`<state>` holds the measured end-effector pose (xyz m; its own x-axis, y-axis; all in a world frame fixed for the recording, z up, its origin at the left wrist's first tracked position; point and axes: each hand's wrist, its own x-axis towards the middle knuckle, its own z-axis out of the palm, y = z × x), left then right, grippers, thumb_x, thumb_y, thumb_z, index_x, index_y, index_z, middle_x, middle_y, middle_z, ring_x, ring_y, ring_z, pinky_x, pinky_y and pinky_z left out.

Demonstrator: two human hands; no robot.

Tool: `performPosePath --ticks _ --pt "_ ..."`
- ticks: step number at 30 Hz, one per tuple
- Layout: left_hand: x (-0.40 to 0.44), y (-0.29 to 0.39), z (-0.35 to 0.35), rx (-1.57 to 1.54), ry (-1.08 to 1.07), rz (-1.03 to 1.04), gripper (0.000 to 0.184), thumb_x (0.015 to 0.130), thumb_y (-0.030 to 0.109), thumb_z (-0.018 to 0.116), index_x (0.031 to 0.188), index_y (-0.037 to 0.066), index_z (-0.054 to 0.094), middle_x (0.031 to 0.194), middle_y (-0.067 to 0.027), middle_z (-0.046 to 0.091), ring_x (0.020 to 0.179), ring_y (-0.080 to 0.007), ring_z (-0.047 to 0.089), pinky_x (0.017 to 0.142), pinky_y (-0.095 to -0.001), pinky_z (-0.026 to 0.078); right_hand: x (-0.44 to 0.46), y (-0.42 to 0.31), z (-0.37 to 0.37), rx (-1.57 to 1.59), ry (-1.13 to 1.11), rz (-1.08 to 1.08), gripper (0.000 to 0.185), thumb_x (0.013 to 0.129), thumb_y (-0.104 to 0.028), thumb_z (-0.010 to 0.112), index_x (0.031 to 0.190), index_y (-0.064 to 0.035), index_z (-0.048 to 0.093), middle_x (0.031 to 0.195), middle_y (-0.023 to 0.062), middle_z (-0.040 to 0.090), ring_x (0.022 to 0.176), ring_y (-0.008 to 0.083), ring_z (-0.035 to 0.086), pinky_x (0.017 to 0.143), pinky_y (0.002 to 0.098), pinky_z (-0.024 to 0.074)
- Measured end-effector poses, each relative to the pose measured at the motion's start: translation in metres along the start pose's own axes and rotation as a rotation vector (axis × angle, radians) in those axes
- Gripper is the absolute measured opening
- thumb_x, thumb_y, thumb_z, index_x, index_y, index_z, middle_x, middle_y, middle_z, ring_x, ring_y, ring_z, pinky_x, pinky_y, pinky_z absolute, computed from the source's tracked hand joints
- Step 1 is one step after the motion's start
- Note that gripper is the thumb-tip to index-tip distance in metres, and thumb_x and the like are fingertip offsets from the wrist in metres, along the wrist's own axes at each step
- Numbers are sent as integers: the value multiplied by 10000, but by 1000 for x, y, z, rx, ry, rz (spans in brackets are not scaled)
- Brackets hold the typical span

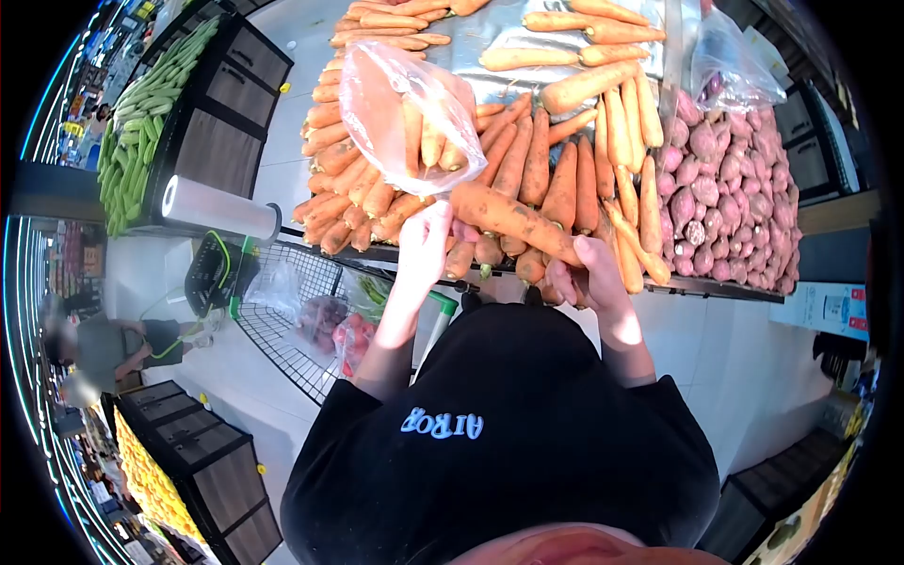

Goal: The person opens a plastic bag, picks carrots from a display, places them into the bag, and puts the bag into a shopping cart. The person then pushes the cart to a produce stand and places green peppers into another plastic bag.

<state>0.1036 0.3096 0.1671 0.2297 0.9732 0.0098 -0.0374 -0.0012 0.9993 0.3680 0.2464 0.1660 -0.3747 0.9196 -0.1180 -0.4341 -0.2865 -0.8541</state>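
A large soil-marked carrot (518,221) lies slantwise between my two hands, above the front edge of the carrot display. My left hand (424,247) is closed at its left end, fingers partly hidden behind it. At the lower right end, my right hand (598,275) grips it with the thumb on top. A clear plastic bag (363,104) with several carrots in it rests on the pile just beyond my left hand. More loose carrots (508,169) lie around and beneath, many pointing toward me.
Purple sweet potatoes (720,193) fill the right side, with another clear bag (739,66) on them. A wire cart (282,315) holding bagged produce stands at left, below a plastic roll (217,207). Green vegetables (141,141) are farther left. Another person (108,348) stands at far left.
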Motion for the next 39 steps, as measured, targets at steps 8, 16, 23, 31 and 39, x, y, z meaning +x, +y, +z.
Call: performPosePath --ticks 8,16,23,31,39 --pt "11 41 -20 373 449 -55 475 983 377 617 701 9 723 503 -8 599 445 -42 497 462 -212 367 24 -30 48 -190 -8 -126 462 1026 -427 447 826 -31 578 517 45 517 460 133 489 620 280 456" --pt "25 33 -29 387 524 78 388 955 275 631 675 7 646 500 -13 539 467 -58 451 479 -260 377 53 -43 97 -88 -2 -13 450 1060 -467 348 916 -62 483 506 18 440 422 121 435 462 271 413" --pt "25 29 -30 355 516 135 285 947 191 626 742 -6 608 538 -10 490 526 -49 392 489 -271 353 125 -38 94 36 22 277 456 1035 -500 441 919 -67 524 584 15 473 426 116 445 434 252 402" --pt "27 16 -42 170 439 154 288 962 190 617 736 13 597 560 18 468 541 -44 385 492 -261 332 127 -21 110 -337 -294 178 474 1044 -269 511 1444 -33 420 721 75 664 464 78 578 400 207 436" --pt "20 23 -37 192 389 135 346 1013 226 584 717 47 584 564 33 522 509 -31 448 478 -224 347 75 6 36 -359 -22 -19 256 1030 -193 551 1191 -9 625 697 45 646 501 77 558 483 210 446"
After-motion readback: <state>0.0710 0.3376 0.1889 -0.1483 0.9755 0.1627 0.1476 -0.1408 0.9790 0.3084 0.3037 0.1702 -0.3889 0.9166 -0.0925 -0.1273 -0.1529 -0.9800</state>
